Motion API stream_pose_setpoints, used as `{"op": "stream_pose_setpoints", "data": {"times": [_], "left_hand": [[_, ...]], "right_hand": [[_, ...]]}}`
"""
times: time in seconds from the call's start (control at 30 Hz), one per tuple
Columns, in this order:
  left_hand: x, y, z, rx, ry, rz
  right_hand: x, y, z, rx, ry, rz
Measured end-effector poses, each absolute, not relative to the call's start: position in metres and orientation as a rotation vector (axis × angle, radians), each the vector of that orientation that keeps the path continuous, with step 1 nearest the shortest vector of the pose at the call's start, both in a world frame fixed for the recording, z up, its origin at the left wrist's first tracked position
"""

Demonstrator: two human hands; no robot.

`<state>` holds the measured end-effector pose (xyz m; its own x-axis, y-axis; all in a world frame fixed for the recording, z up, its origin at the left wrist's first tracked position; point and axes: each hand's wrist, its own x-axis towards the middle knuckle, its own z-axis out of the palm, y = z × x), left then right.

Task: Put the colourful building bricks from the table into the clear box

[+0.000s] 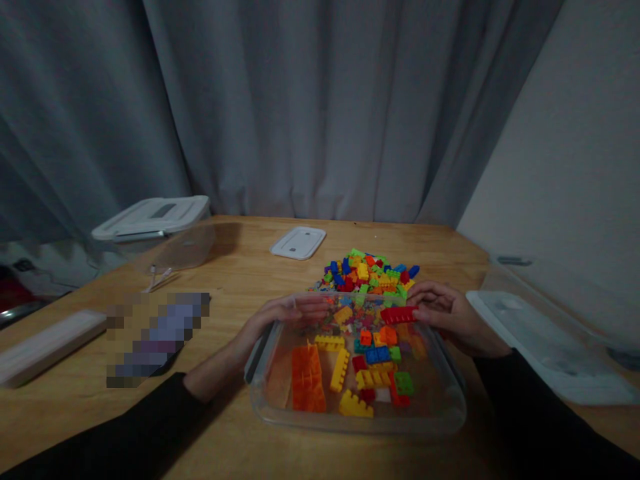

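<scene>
A clear plastic bin point(357, 427) stands in front of me with several toy building bricks in it. Among these are a large orange brick piece point(308, 379), yellow bricks point(340, 370) and a blue brick point(377, 355). My left hand point(287, 310) lies along the bin's far left rim, its fingers stretched out and partly seen through the plastic. At the far right corner, my right hand point(445, 313) has its thumb and bent fingers at the end of a long red brick point(399, 315), which it seems to pinch over the rim.
Beyond the bin is a heap of loose colourful bricks point(367, 270). A white lid point(299, 243) lies further back. One lidded bin point(170, 233) stands at the left; another clear container point(545, 333) is at the right. A long pale box point(53, 347) and a pixelated item point(157, 340) lie left.
</scene>
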<state>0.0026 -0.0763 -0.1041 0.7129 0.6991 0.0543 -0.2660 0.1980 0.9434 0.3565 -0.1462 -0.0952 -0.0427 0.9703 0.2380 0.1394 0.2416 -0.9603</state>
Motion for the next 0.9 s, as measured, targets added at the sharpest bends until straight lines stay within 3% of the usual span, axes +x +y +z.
{"op": "stream_pose_setpoints", "data": {"times": [0.7,0.9], "left_hand": [[0.002,-0.078,-0.103,1.213,0.420,0.702],[0.002,-0.081,-0.099,1.223,0.440,0.706]], "right_hand": [[0.357,-0.150,-0.088,-1.033,-1.659,1.126],[0.362,-0.149,-0.097,-0.965,-1.441,1.131]]}}
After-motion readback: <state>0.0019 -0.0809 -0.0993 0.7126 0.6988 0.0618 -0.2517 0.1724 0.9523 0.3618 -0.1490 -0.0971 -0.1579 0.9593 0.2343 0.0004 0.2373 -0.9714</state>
